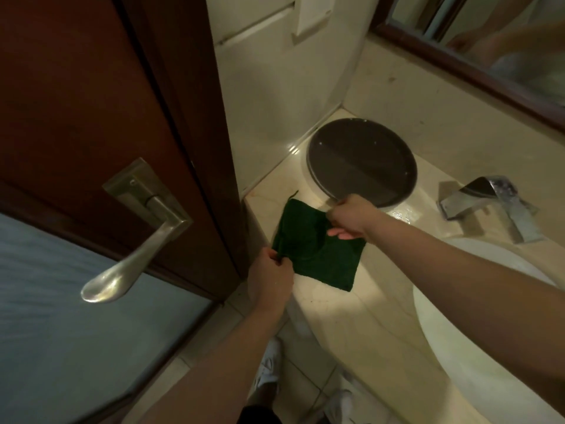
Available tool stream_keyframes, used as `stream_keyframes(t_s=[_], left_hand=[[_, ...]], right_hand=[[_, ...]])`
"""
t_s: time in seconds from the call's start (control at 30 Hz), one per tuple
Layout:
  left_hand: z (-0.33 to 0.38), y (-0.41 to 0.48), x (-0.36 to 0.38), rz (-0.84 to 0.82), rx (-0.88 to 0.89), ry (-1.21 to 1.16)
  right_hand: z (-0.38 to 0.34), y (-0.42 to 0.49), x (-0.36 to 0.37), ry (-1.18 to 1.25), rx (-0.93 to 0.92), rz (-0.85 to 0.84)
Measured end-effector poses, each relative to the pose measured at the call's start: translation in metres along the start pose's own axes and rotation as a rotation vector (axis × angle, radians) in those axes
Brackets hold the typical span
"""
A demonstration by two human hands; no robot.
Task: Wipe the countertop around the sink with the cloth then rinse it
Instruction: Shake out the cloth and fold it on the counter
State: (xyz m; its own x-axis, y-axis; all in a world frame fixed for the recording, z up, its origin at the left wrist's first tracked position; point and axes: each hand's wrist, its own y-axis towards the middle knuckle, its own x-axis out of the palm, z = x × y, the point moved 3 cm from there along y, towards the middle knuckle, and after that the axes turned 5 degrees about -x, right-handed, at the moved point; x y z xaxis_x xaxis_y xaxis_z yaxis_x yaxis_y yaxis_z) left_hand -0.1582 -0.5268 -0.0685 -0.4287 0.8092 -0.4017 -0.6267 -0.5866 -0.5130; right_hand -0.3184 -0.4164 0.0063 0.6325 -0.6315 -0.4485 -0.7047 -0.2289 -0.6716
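Both hands, left hand (269, 278) and right hand (348, 217), pinch a green cloth (318, 254) flat on the tabletop (345, 310), fingers clamped on its edges beside the sink (477, 332).

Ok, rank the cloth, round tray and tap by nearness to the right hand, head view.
1. The cloth, pinched by the right hand itself.
2. The round tray, just behind the hand.
3. The tap, farther off to the right.

No legible writing anywhere, cloth (324, 258) unmarked, faucet (489, 206) and door (76, 87) without labels
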Motion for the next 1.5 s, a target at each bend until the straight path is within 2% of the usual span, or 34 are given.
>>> stream_keyframes(t_s=[0.13, 0.23, 0.3, 0.37, 0.43, 0.5, 0.6, 0.7, 0.8, 0.9, 0.97, 1.03, 1.13, 1.23, 1.33, 1.4, 1.5], left_hand=[[-0.001, 0.002, -0.001, 0.023, -0.026, 0.021], [0.0, 0.001, -0.006, 0.05, -0.047, 0.036], [-0.003, 0.001, -0.007, 0.054, -0.073, 0.01], [-0.003, 0.004, -0.005, 0.042, -0.102, -0.012], [-0.003, 0.008, -0.002, 0.008, -0.129, -0.034], [-0.004, 0.013, -0.001, -0.007, -0.151, -0.042], [-0.011, 0.023, -0.001, -0.016, -0.2, -0.035], [-0.013, 0.028, 0.0, -0.027, -0.215, -0.001], [-0.013, 0.033, -0.004, -0.031, -0.228, -0.001], [-0.001, 0.021, -0.011, 0.018, -0.104, 0.058], [0.009, 0.003, -0.014, 0.178, 0.112, 0.258], [0.019, -0.021, -0.003, 0.237, 0.392, 0.445], [0.026, -0.049, 0.034, 0.009, 0.644, 0.627], [0.022, -0.06, 0.059, -0.047, 0.693, 0.827], [0.021, -0.06, 0.06, -0.056, 0.709, 0.894], [0.023, -0.057, 0.053, -0.032, 0.716, 0.822], [0.026, -0.043, 0.031, -0.045, 0.57, 0.597]], right_hand=[[-0.028, 0.023, 0.012, 0.272, -0.017, 0.004], [-0.032, 0.027, 0.02, 0.319, -0.081, -0.067], [-0.022, 0.023, 0.016, 0.258, -0.137, -0.05], [0.002, 0.018, 0.004, 0.1, -0.155, 0.074], [0.03, 0.011, -0.013, -0.151, -0.107, 0.225], [0.057, -0.002, -0.021, -0.326, -0.037, 0.305], [0.087, -0.025, -0.001, -0.344, -0.018, 0.28], [0.105, -0.035, 0.026, -0.393, -0.09, 0.29], [0.11, -0.039, 0.027, -0.232, -0.113, 0.298], [0.114, -0.049, 0.025, 0.0, -0.132, 0.23], [0.115, -0.059, 0.03, 0.046, -0.166, 0.115], [0.115, -0.059, 0.025, -0.125, -0.282, 0.158], [0.113, -0.045, -0.003, -0.501, -0.539, 0.337], [0.116, -0.028, -0.017, -0.747, -0.683, 0.26], [0.121, -0.017, -0.019, -0.844, -0.784, 0.216], [0.114, -0.013, -0.023, -0.865, -0.818, 0.232], [0.085, -0.009, -0.029, -0.736, -0.841, 0.233]])
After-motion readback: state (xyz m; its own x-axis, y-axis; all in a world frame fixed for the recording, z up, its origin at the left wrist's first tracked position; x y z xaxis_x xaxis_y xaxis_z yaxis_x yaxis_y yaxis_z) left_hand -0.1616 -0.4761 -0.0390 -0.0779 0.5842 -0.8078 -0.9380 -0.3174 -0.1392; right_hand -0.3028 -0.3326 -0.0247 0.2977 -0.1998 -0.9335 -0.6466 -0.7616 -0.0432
